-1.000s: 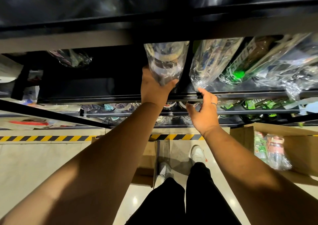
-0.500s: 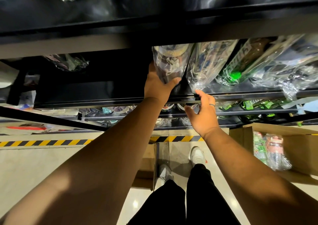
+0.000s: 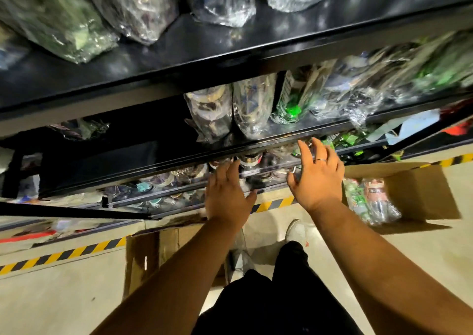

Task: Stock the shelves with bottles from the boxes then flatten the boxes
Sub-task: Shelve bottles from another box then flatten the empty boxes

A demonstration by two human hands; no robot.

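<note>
Closest to the camera, the person's pale shoes [image 3: 295,229] stand just beside a brown cardboard box with raised flaps [image 3: 142,258] on the pale floor. Whether anything is in it I cannot tell. A step to the left without looking could catch a flap and trip the person. Farther right sits an open brown cardboard box [image 3: 422,188] holding several plastic-wrapped bottles [image 3: 371,201], so stocking looks unfinished, and flattening that box now would crush them.

Above the boxes, the left hand [image 3: 227,196] and the right hand [image 3: 316,178], which wears a ring, both hover with fingers spread and grip nothing. They sit in front of the black metal shelf rail [image 3: 179,155]; whether any fingertip touches it is not clear.

Beyond the rail, a dark bottle in clear crinkled wrap [image 3: 210,114] rests on the middle shelf, touching a second clear-wrapped bottle [image 3: 252,109], with a green wrapped bottle [image 3: 291,104] next along. Their ends come close to the front lip. The wrap looks slick, so a knock from a hand, or a nudge to the rack, might slide one over the lip onto the floor or the feet.

Highest and farthest, bulky clear-wrapped packs [image 3: 133,9] lie near the upper shelf's edge; jolting the rack could bring one down on the person's head
</note>
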